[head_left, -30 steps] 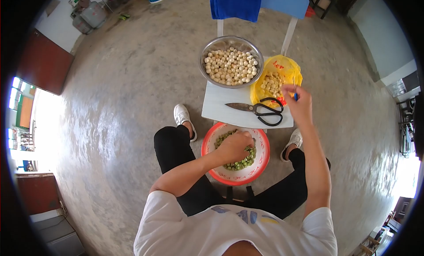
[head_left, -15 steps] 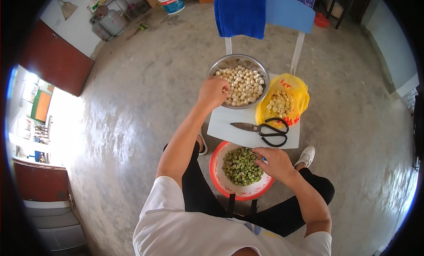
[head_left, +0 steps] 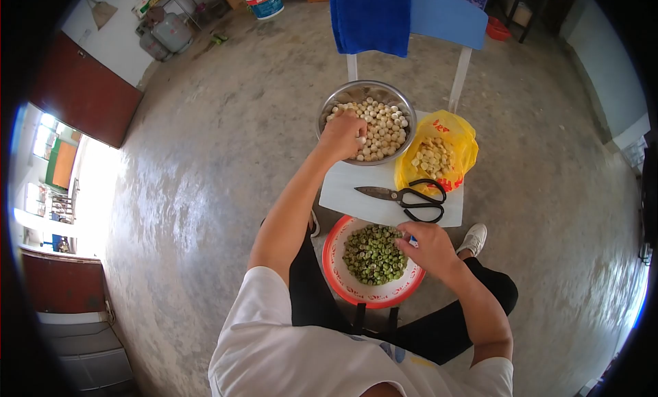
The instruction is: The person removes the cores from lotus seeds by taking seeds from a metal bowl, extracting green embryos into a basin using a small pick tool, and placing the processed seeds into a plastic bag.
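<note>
My left hand (head_left: 345, 134) reaches into the left side of a steel bowl (head_left: 331, 100) of pale round pieces (head_left: 384, 126), its fingers curled among them; what they hold is too small to name. My right hand (head_left: 428, 247) hovers at the right rim of a red-edged white basin (head_left: 332, 277) with green pieces (head_left: 373, 254), thumb and fingertips bent towards each other. Anything between them cannot be made out. Black-handled scissors (head_left: 411, 200) lie on the white chair seat (head_left: 343, 184), beside a yellow bag (head_left: 466, 147) holding pale slices (head_left: 434, 157).
A blue towel (head_left: 370, 20) hangs over the blue chair back (head_left: 449, 19). My shoe (head_left: 473, 239) is right of the basin. Gas cylinders (head_left: 171, 32), a white and blue bucket (head_left: 263, 1) and a red basin (head_left: 497, 29) stand farther back.
My left hand has moved deeper into the steel bowl, to the right. My right hand's fingers have lifted slightly from the green pieces towards the basin's rim.
</note>
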Motion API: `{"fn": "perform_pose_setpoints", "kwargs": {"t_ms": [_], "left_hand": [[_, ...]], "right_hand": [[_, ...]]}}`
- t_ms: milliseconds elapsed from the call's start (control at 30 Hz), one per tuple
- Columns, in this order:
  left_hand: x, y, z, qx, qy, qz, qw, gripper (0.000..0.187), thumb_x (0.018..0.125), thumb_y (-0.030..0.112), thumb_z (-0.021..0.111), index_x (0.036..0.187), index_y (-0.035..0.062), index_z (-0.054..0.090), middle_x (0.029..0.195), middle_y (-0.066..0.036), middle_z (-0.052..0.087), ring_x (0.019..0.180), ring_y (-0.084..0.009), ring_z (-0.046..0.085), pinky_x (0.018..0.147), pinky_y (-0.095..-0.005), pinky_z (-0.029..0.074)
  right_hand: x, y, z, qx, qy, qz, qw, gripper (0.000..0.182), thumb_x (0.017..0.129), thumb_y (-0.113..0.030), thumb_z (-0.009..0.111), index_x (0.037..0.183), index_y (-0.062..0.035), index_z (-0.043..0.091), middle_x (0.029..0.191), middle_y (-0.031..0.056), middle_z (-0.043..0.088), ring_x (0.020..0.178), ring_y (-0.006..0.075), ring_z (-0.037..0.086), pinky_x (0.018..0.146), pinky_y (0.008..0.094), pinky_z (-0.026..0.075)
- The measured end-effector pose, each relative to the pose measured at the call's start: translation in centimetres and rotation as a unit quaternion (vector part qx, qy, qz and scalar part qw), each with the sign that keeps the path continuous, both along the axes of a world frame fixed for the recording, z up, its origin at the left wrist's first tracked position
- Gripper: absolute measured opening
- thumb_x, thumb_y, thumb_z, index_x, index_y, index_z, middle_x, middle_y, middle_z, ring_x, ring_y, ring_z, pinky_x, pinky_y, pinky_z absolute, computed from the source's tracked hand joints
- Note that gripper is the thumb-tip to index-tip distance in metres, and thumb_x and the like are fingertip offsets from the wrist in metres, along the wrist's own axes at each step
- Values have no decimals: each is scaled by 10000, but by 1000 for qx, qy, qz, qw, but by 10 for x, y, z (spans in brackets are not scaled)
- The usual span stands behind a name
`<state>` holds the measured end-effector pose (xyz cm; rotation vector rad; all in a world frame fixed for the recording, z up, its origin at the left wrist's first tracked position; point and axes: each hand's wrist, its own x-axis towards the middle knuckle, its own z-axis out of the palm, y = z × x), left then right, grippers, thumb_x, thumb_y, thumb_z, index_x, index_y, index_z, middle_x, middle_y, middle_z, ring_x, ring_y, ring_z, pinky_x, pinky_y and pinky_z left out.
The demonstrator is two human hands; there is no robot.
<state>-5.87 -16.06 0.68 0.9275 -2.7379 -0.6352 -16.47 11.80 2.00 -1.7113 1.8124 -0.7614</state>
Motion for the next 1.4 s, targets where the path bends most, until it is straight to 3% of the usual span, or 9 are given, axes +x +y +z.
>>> {"fn": "perform_pose_setpoints", "kwargs": {"t_ms": [100,167,267,367,500,700,1100,1300,1400], "left_hand": [[10,20,36,181,163,-38,969,214,710,17,722,901,69,639,910,-47,612,854,-170,599,760,-290,488],[19,48,46,379,298,-69,873,194,758,9,693,941,33,634,839,-54,642,774,-150,620,688,-261,498],[28,85,77,482,302,-87,818,224,799,48,693,1000,6,603,876,-75,656,755,-116,609,665,-231,491],[32,100,57,624,338,-79,700,235,802,38,681,1025,15,611,880,-73,656,757,-129,614,651,-236,491],[27,103,31,716,358,-43,597,208,866,93,584,1040,-19,607,821,-60,616,709,-131,566,646,-240,467],[23,105,28,734,358,-62,574,226,861,90,548,1040,-32,612,797,-50,595,688,-133,537,650,-243,457],[25,118,33,686,322,-42,651,274,907,171,569,1089,-28,624,784,-33,587,679,-128,515,664,-248,449],[25,112,33,739,355,-53,570,330,916,177,557,1179,-22,564,849,-32,582,713,-127,509,683,-240,442],[25,113,33,744,364,-61,557,271,915,193,561,1100,-4,584,863,-32,573,712,-125,505,683,-251,444]], "right_hand": [[-1,-3,20,-18,-60,-41,997,153,845,-143,608,936,-24,581,710,114,596,608,253,588,582,341,474],[1,-5,26,-60,-104,-67,991,124,881,-116,566,932,-4,558,691,117,566,569,230,551,562,321,450],[1,-5,28,-118,-148,-85,978,93,939,-54,459,935,10,526,703,118,537,547,191,511,540,301,417],[4,-7,31,-137,-167,-110,970,93,944,-54,455,938,8,525,709,100,546,554,171,519,541,296,420],[8,-10,34,-116,-198,-116,966,93,949,-60,452,953,2,521,719,85,555,562,163,530,544,296,425],[5,-16,25,-117,-150,-116,975,100,948,-80,461,969,1,516,721,113,578,571,189,547,555,297,432],[8,-19,21,-119,-146,-121,975,84,936,-71,474,956,5,506,750,164,601,614,301,577,581,315,446],[9,-18,27,-120,-132,-125,976,83,939,-72,465,968,1,493,792,158,623,670,329,612,607,334,467],[10,-17,28,-123,-121,-117,978,89,941,-73,460,993,-5,484,821,153,631,695,335,628,613,346,476]]}}
